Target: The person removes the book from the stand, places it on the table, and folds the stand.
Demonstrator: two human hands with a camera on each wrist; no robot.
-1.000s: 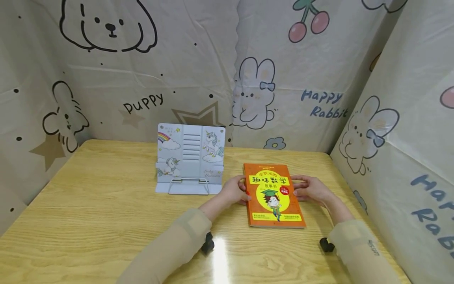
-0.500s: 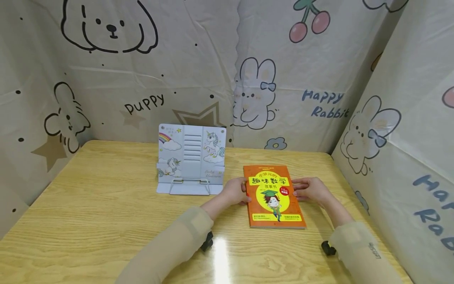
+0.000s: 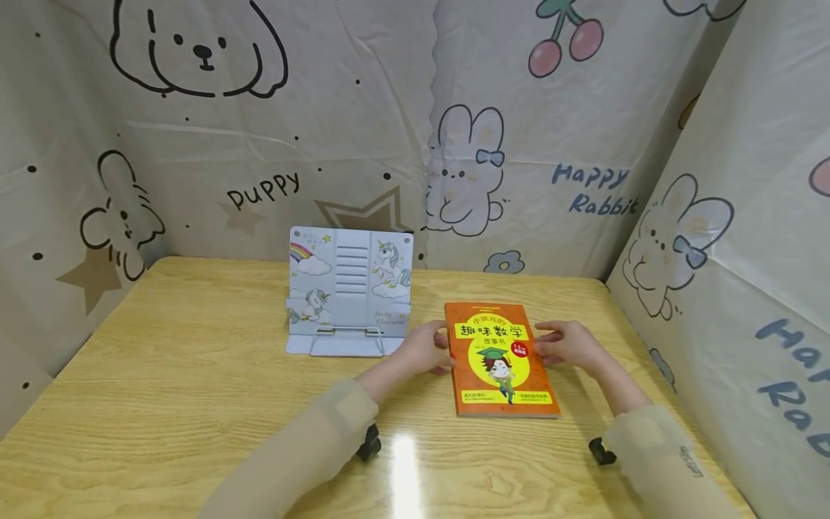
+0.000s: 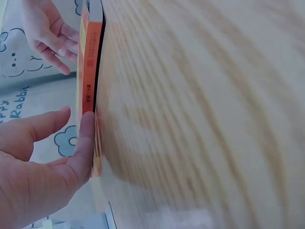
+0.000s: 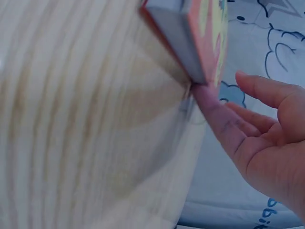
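An orange book [image 3: 499, 360] with a yellow circle and a cartoon child in a green cap lies cover up on the wooden table. My left hand [image 3: 424, 349] is at its left edge. In the left wrist view, a fingertip of the left hand [image 4: 52, 162] touches the orange spine [image 4: 93, 62], while another digit stands away from the book. At the opposite edge is my right hand [image 3: 567, 344]. The right wrist view has one finger of the right hand [image 5: 257, 138] at a corner of the book [image 5: 176, 38], its raised digit apart from the cover.
A white book stand [image 3: 350, 288] with unicorn pictures and a wire holder [image 3: 346, 342] stands on the wooden table [image 3: 194, 375], left of the book. Cloth printed with cartoon animals [image 3: 463, 173] hangs behind and along the sides.
My left hand and forearm have drawn slightly left, and its grip on the book's edge has loosened. The right hand has shifted slightly and loosened too. The book lies nearly where it was.
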